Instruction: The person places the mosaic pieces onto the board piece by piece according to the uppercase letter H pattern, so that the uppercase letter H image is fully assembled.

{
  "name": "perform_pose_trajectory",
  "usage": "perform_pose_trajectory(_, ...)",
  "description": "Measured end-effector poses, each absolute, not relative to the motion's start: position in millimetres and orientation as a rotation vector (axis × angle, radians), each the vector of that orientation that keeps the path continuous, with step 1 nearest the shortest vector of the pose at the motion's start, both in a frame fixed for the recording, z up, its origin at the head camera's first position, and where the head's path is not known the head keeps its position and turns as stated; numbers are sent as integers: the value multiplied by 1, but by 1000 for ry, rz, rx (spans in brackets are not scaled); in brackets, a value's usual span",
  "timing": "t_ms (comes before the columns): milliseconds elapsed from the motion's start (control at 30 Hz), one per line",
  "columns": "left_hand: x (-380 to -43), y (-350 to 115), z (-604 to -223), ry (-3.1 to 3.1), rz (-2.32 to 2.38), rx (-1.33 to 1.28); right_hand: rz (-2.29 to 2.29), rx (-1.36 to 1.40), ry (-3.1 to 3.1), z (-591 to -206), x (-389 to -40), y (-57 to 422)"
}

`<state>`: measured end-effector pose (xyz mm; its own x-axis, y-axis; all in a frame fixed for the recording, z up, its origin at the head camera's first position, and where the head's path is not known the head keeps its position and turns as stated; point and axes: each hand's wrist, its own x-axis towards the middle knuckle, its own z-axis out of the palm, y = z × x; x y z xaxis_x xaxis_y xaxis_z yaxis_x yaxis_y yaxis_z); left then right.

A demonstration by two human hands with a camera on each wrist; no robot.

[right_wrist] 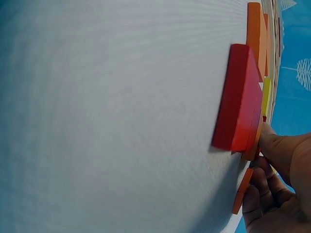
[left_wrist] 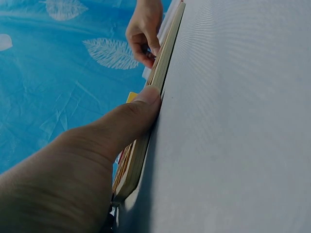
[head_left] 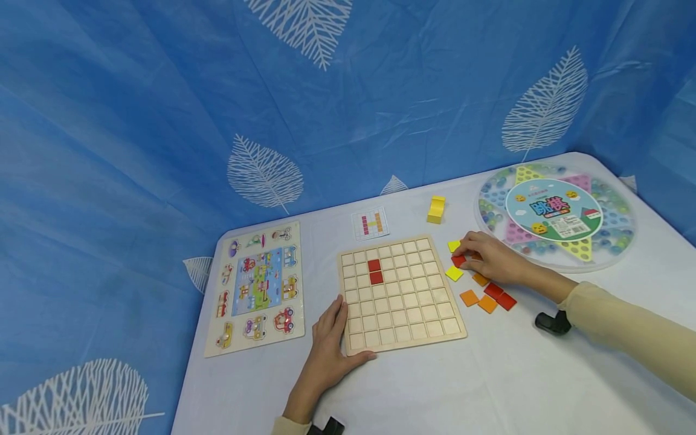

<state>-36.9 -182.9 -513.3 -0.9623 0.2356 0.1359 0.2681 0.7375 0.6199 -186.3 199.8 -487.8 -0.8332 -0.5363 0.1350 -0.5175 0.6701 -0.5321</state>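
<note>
A square wooden grid board [head_left: 402, 317] lies on the table with two red tiles [head_left: 375, 272] in neighbouring cells near its upper left. My left hand [head_left: 326, 353] rests at the board's near left corner, fingers along the left side. In the left wrist view its thumb [left_wrist: 141, 104] presses on the board's edge. To the right of the board, my right hand [head_left: 492, 257] pinches a red tile [head_left: 458, 261] among loose yellow, orange and red tiles. The right wrist view shows its fingertips partly hidden behind an orange tile [right_wrist: 242, 191], with a red tile [right_wrist: 235, 102] closer to the camera.
A pattern card [head_left: 371, 223] and a yellow block [head_left: 435, 210] lie beyond the board. On the left is a vehicle peg puzzle [head_left: 255, 284]. A round Chinese checkers set [head_left: 554, 211] sits at the far right, close to the right forearm.
</note>
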Motion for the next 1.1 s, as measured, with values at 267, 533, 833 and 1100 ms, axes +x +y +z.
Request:
perform_pose_trajectory(267,-37,-183,-513,-2884,-1040,-415,-892,-889,2841,-487,-186,199)
perform_pose_trajectory(533,-37,-183,-512,-2887,-1047,-407,-916,-909,2849,-486,-186,198)
perform_pose_trajectory(833,-36,-182,-511,-2898,-1034,-409,-956,-911,2848,-477,-181,185)
perform_pose_trajectory(1100,-36,-183,-511,-2888,-1017,-414,-1119,-1031,2804,-467,-173,153)
